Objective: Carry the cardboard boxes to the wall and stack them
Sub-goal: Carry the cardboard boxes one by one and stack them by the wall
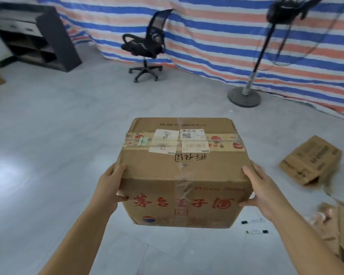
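Note:
A taped brown cardboard box (184, 171) with red characters and white labels is held up off the floor in front of me. My left hand (108, 187) grips its left side, thumb on the top edge. My right hand (261, 188) grips its right side the same way. A smaller cardboard box (310, 160) lies tilted on the floor at the right. More crumpled cardboard (338, 231) lies at the lower right edge.
A black office chair (145, 46) stands ahead before a striped tarp wall (216, 36). A standing fan (244, 96) is at the right, a dark shelf unit (38, 36) at the far left. Two markers (256, 227) lie on the grey tiled floor.

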